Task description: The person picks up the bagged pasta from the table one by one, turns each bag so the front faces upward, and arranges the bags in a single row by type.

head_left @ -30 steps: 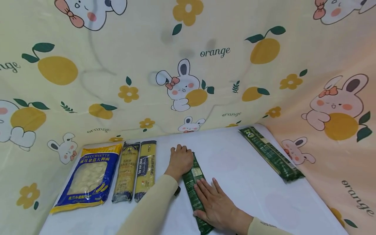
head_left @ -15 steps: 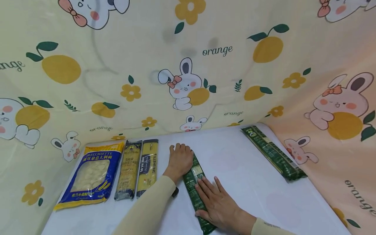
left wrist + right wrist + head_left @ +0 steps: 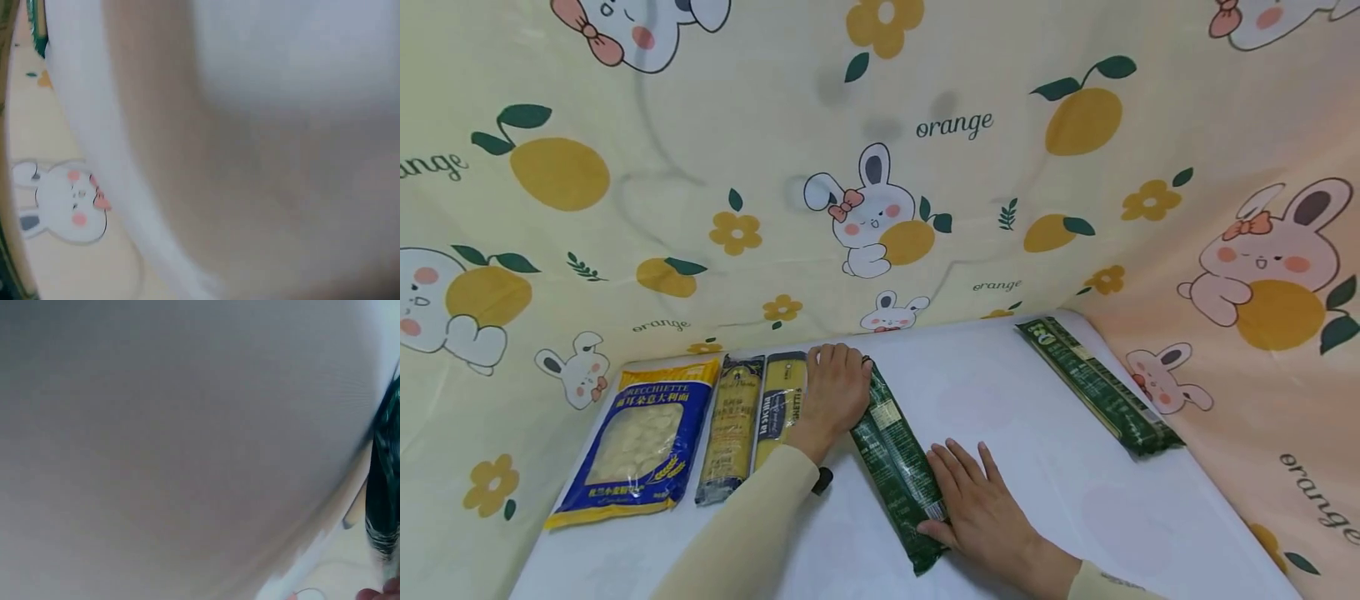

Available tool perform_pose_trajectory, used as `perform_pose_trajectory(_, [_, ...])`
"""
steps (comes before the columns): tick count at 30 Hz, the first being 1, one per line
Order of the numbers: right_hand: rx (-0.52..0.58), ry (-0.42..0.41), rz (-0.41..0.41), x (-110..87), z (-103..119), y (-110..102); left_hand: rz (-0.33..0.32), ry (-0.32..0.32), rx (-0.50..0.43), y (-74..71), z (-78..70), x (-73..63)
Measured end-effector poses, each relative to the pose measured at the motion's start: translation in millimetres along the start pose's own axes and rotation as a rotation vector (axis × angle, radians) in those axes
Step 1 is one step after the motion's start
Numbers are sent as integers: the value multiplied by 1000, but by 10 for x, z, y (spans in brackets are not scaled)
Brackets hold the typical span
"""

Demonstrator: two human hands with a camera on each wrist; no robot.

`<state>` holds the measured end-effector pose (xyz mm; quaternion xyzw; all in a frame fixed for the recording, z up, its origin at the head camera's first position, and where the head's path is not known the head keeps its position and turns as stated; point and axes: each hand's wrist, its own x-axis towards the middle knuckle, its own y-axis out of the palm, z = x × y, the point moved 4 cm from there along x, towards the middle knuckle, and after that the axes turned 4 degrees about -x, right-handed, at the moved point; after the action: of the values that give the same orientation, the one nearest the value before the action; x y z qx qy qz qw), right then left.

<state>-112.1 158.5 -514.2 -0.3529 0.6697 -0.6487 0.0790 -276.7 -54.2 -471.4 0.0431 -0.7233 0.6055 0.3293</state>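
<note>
1. Orecchiette bag (image 3: 640, 442), gold packet (image 3: 735, 425) and spaghetti packet (image 3: 778, 417) lie side by side at left. Recommended: lift the left sleeve (image 3: 737, 525) enough to avoid dragging the spaghetti packet.
2. Left hand (image 3: 831, 396), back uppermost, is at the far end of the green packet (image 3: 891, 458). Its closure, and whether it grips, cannot be told. In my judgement it should steer that end gently.
3. The green packet lies slanted on the white table (image 3: 1000, 400), between the hands, far end nearer the row. If it is to lie parallel, the near end needs the greater leftward travel.
4. Right hand (image 3: 992, 508): fingers straight, slightly parted, along the packet's right side; thumb over its near part; no grasp seen. An even, flat push is advised; hard pressure could break brittle contents.
5. Second green packet (image 3: 1097, 383): far right, well apart, untouched.
6. Hidden, at left: the spaghetti packet's right side and near end, behind hand and sleeve; left thumb and fingertips; the green packet's far corner.
7. Left wrist view: mostly blur. Right wrist view: likewise, with a green packet end cut off at the edge.
</note>
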Motion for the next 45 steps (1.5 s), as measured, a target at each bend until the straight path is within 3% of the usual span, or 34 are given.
perform_pose_trajectory(5, [58,124,-6,0,-80,39,-152,38,-37,-197,120,54])
perform_pose_trajectory(10, [134,150,-2,70,-71,62,-218,76,-32,-313,166,97])
perform_pose_trajectory(15, [173,177,18,129,-31,65,-174,65,-17,-384,147,117])
perform_pose_trajectory(18, [185,196,20,140,-13,52,-102,14,7,-423,104,125])
perform_pose_trajectory(22, [174,192,-47,146,-3,25,-56,-72,37,-495,51,160])
perform_pose_trajectory(28, [118,136,-168,151,-5,-45,-51,-154,66,-605,0,232])
perform_pose_trajectory(39, [97,106,-214,150,12,-78,-29,-144,56,-667,-115,322])
perform_pose_trajectory(45, [96,82,-255,128,59,-53,-32,-102,48,-686,-202,391])
